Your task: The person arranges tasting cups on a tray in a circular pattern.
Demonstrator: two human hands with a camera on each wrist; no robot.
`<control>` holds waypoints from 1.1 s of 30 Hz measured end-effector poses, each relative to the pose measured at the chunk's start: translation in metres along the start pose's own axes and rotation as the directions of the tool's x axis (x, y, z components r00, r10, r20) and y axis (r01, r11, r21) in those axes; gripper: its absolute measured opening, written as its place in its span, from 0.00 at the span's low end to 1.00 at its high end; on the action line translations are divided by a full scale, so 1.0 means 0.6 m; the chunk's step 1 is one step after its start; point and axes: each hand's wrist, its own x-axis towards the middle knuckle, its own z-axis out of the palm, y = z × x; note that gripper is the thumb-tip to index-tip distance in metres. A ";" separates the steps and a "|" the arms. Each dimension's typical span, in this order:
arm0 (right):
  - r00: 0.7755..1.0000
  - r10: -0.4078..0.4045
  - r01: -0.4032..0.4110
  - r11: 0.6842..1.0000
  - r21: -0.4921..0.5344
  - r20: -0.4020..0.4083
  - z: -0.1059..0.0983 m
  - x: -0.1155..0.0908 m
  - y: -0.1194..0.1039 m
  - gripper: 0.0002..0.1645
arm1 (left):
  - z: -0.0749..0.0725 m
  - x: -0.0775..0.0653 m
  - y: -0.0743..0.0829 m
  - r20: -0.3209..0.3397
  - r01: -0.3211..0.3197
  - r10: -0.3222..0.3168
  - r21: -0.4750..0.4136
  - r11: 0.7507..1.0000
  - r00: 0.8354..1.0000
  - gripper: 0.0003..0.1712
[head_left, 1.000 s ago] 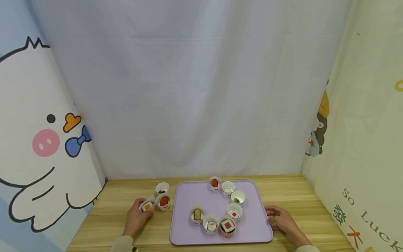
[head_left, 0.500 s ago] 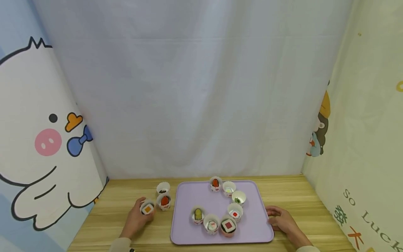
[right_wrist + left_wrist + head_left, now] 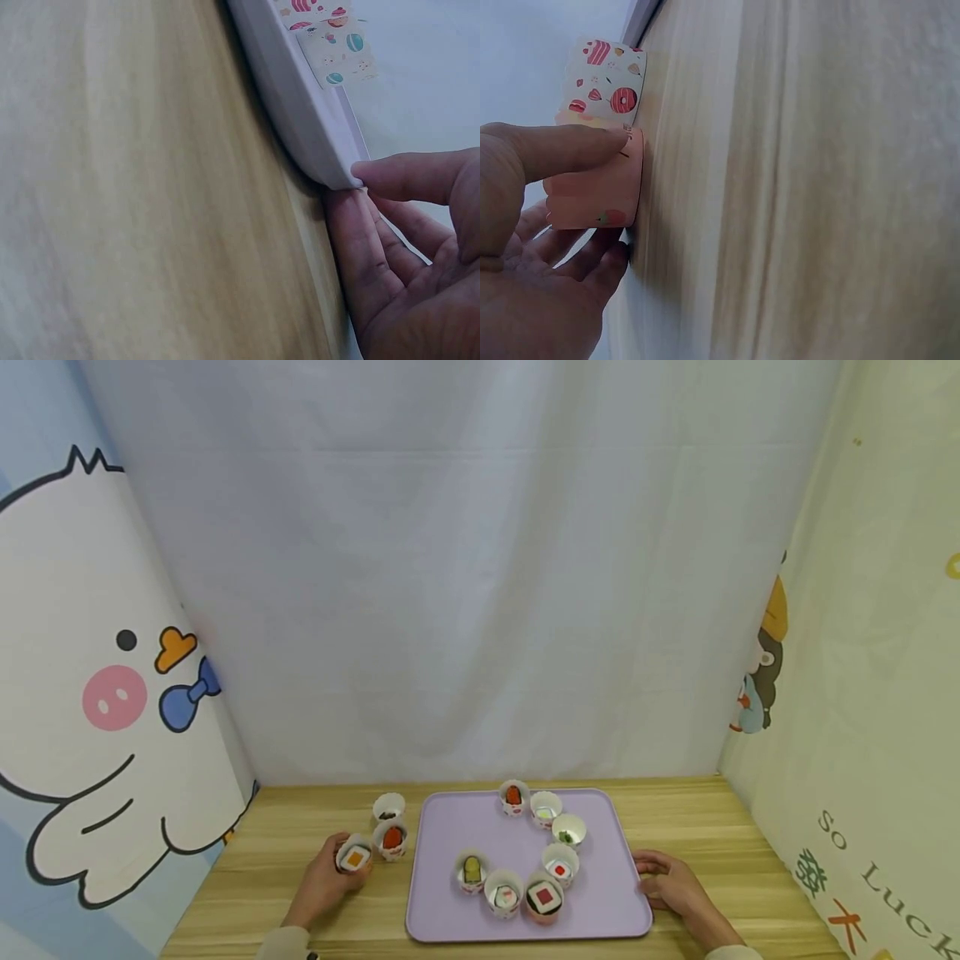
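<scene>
My left hand (image 3: pixel 324 883) holds a pink paper baking cup (image 3: pixel 598 196) with a white piece topped in orange (image 3: pixel 356 858) inside. In the left wrist view the thumb lies along the cup's side, and the other fingers curl round its far side. The cup stands upright at the table surface, close beside a patterned white cup (image 3: pixel 604 79) with a red-topped piece in it. At the lilac tray's (image 3: pixel 457 822) right edge, my right hand (image 3: pixel 675 889) pinches the rim, thumb on top and fingers against the outside.
Several paper cups with small sushi-like pieces stand on the tray, among them a pink cup (image 3: pixel 543 898) near its front. Another white cup (image 3: pixel 388 808) stands on the wooden table (image 3: pixel 270 827), left of the tray. A pale curtain (image 3: pixel 480 610) hangs behind.
The cup in my left hand was tilted a second ago and is now upright. It has moved slightly right towards the red-topped cup. My right hand stays at the tray's edge.
</scene>
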 end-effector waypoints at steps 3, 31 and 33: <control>1.000 0.002 -0.002 1.000 0.003 -0.001 0.000 0.001 0.000 0.37 | 0.004 0.000 -0.002 -0.018 -0.005 0.004 -0.012 1.000 1.000 0.39; 1.000 -0.008 0.008 1.000 -0.011 0.003 0.000 -0.002 0.000 0.36 | -0.042 -0.017 0.070 -0.039 0.039 -0.041 -0.039 0.998 0.998 0.41; 1.000 -0.009 0.009 1.000 -0.014 0.004 0.000 -0.002 0.000 0.36 | -0.044 -0.018 0.081 -0.033 0.037 -0.038 -0.035 0.999 0.999 0.41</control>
